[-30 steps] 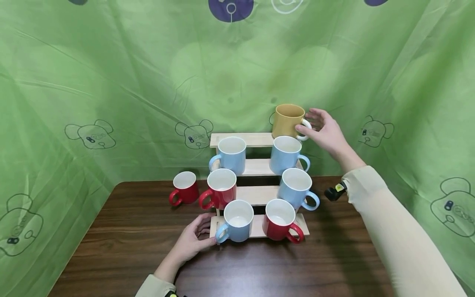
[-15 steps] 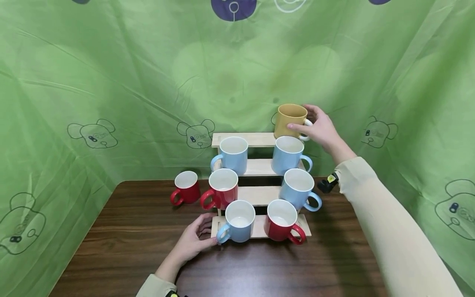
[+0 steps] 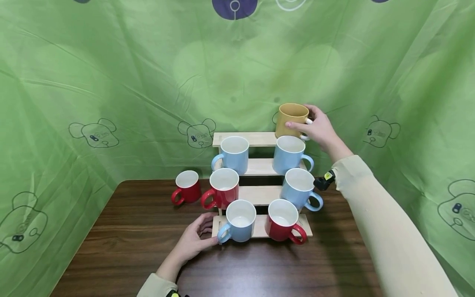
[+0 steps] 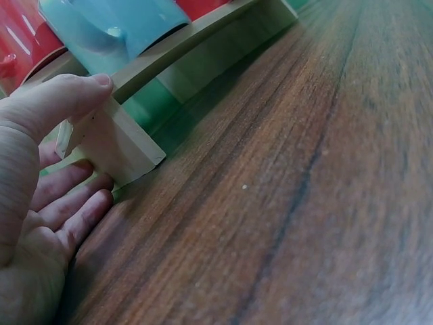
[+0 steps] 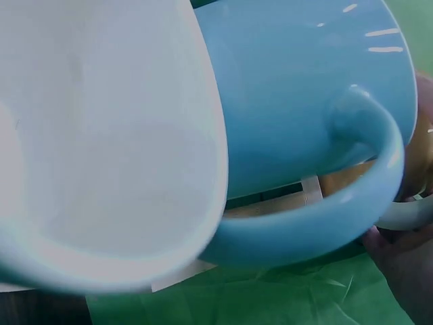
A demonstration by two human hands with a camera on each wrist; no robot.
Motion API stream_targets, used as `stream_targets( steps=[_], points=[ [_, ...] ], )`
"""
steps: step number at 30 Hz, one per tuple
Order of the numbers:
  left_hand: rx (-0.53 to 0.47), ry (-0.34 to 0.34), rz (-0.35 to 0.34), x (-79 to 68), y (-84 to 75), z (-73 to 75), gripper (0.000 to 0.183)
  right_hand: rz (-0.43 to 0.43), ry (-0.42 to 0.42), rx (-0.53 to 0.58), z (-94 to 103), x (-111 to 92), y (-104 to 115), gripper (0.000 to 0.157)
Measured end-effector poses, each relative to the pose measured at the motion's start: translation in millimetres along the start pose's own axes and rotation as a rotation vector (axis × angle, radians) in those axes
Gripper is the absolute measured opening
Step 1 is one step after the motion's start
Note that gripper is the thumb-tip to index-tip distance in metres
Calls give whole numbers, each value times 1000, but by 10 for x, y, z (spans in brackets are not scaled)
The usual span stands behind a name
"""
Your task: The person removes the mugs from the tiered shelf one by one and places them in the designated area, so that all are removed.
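At the right end of the top tier of a stepped wooden rack [image 3: 259, 194] stands a tan mug [image 3: 283, 119] with a white handle. My right hand [image 3: 322, 128] grips it from the right, thumb across its front and fingers behind. In the right wrist view, blue mugs [image 5: 291, 81] cover most of that grip. My left hand [image 3: 193, 237] holds the left end of the bottom tier. In the left wrist view the thumb [image 4: 74, 95] lies on the board and the fingers curl beside the rack's leg [image 4: 118, 145]. A light blue mug [image 3: 242, 232] stands right by the thumb.
Below the tan mug, the tiers carry light blue mugs [image 3: 234, 156] and red mugs [image 3: 280, 232], handles facing outward. One red mug [image 3: 190, 193] stands on the dark wooden table [image 3: 122, 239] left of the rack. Green cloth [image 3: 141, 82] hangs behind and at both sides.
My right hand has moved left, from the handle onto the tan mug's body, and has closed round it. The left hand keeps its hold on the rack; the view has shifted slightly.
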State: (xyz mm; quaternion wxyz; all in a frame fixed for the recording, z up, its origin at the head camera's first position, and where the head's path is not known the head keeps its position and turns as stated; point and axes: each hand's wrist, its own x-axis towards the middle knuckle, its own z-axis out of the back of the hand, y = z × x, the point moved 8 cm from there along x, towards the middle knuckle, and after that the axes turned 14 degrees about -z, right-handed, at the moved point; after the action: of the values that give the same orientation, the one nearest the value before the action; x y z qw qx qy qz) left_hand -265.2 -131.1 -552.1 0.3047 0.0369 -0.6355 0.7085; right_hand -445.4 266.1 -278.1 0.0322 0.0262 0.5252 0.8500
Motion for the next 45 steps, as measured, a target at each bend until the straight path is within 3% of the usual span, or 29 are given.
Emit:
stream_targets(
  steps=[28,45],
  points=[
    [25,-5,39,-3,16,21,71,3,-38,45,15,22,17,99],
    [26,-12,45,-1,14,12,70,26,-136,220,517,-129,51,93]
  ],
)
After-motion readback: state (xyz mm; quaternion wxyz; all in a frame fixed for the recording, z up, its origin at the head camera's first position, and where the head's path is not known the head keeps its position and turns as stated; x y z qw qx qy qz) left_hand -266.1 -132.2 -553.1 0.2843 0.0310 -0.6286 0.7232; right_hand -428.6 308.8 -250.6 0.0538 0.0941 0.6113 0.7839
